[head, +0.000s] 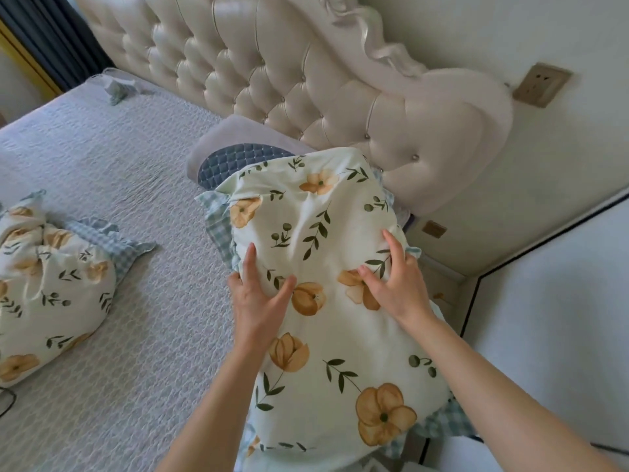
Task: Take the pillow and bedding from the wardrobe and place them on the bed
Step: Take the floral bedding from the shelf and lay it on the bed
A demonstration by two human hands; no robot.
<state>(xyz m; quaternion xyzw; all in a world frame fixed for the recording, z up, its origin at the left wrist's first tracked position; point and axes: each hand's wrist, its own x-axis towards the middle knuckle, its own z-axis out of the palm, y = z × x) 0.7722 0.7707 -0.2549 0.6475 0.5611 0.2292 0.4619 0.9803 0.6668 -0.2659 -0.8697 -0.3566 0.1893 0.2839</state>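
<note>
A cream pillow [326, 240] printed with orange flowers and green leaves lies at the near right of the bed [136, 301], its far end close to the headboard. My left hand [258, 298] presses its left side, fingers spread and pinching the fabric. My right hand [394, 277] rests on its right side with bent fingers digging into the cover. A blue checked frill edges the pillow. A second pillow [51, 287] in the same floral cover lies crumpled at the left on the grey quilted bedspread.
A tufted cream headboard [306, 73] runs along the back. A folded grey and blue quilted pad [235, 155] lies under the pillow's far end. A small cloth item [119, 90] sits at the far corner. A nightstand [442, 284] and a white surface [561, 318] stand on the right.
</note>
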